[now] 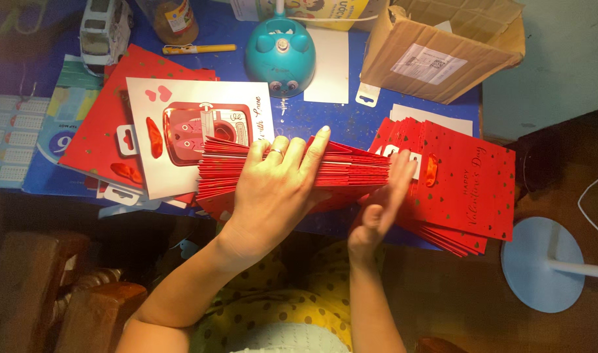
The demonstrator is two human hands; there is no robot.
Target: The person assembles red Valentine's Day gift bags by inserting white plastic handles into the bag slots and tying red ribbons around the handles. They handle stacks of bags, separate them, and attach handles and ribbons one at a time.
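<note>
Overhead view of a blue table at which a person squares up a stack of red cards. The stack stands on edge near the table's front rim, its long axis running left to right across the view, directly ahead of the person's body. The left hand lies flat over the top of the stack, fingers spread and extended away from the body, palm pressing down; it rests on the cards rather than closing around them, and a ring shows on one finger. The right hand stands upright with fingers together and palm turned leftward, set against the right-hand end of the stack, so the cards lie to its left and along the line of its push; it is motion-blurred, and whether it touches the end at this instant cannot be told. The left hand is the nearer to the stack's middle, the right to its end. Just beside the right hand lies a fanned pile of red printed cards. To the left rests a white card with a red picture on further red sheets. Behind stand a teal desk lamp, a cardboard box and a yellow pen.
</note>
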